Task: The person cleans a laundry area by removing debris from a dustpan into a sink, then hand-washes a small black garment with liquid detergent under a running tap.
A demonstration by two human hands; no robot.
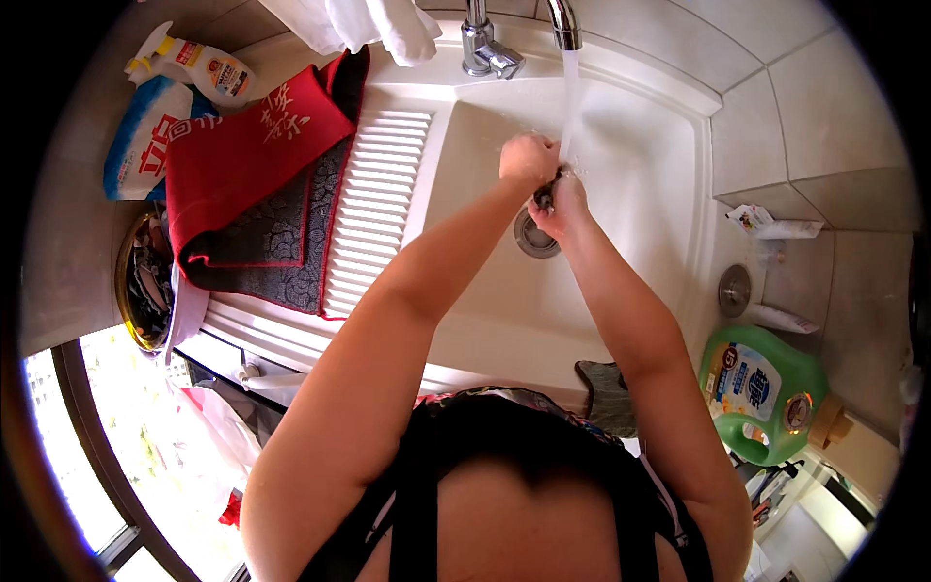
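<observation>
Water runs from the chrome faucet (pixel 566 33) into the white laundry sink (pixel 640 240). Both hands are low in the basin, under the stream. A small, dark, wet item (pixel 544 196), perhaps cloth, lies between them. My right hand (pixel 564 204) is closed around it, fingers partly hidden. Just up and to the left, my left hand (pixel 529 158) is curled like a fist at the dark item's upper end; whether it grips the item is hard to see. The metal drain (pixel 537 234) shows just below the hands.
On the ribbed washboard (pixel 382 196) at left lies a red and grey mat (pixel 247 167). Behind it stand a spray bottle (pixel 218 73) and a detergent bag (pixel 145 145). A green detergent jug (pixel 764 393), tubes (pixel 789 229) and a round metal strainer (pixel 734 289) are at right.
</observation>
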